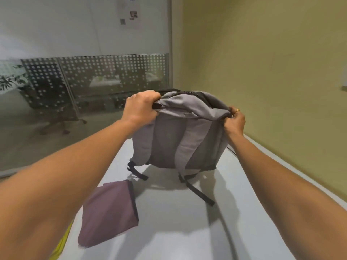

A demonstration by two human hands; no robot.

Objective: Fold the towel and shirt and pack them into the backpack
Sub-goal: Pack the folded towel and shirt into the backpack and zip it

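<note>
Standing upright towards the far end of the white table (187,237), the grey backpack (167,145) has its long axis vertical, base on the tabletop and top edge up. Its back panel and two padded shoulder straps (185,147) face the camera, and the dark webbing ends of the straps trail forward across the table. The left hand (139,109) has its fingers curled over the bag's top left corner, gripping the fabric there. The right hand (234,122), with a ring (237,110) on one finger, pinches the top right corner. Between the hands the upper fabric slumps in soft folds, and a dark zip edge runs along the far side of the top. The bag's mouth faces up and away, so whatever may be inside is hidden.

A folded cloth (110,212), mauve with a dark band along its right edge, lies flat on the table near the bag's front left, apart from it and partly under the left forearm. Whether it is the towel or the shirt I cannot tell. Its long axis runs from the near left towards the bag
</note>
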